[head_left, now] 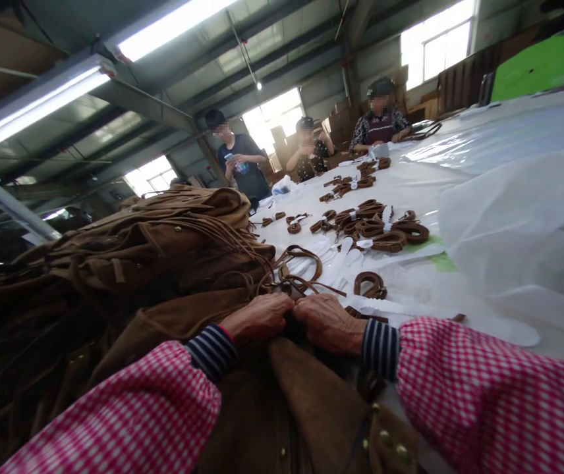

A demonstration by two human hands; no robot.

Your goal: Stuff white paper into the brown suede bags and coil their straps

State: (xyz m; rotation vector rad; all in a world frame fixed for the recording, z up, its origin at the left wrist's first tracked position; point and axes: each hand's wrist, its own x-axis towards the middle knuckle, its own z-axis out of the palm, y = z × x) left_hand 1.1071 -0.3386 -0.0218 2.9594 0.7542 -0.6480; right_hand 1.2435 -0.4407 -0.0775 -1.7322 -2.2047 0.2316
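Note:
A brown suede bag with brass-coloured studs lies in front of me at the table's near edge. My left hand and my right hand meet knuckle to knuckle at its upper edge. Both are closed, with fingers curled into the bag's brown material; the fingertips and exactly what they pinch are hidden. Just beyond the hands, a thin brown strap loops up and trails onto the table. A coiled brown strap lies past my right hand.
At left rises a tall pile of brown suede bags. Several bundled straps lie along the white table. Clear plastic sheeting covers the right side. Across the table are a standing person with a phone and two other people.

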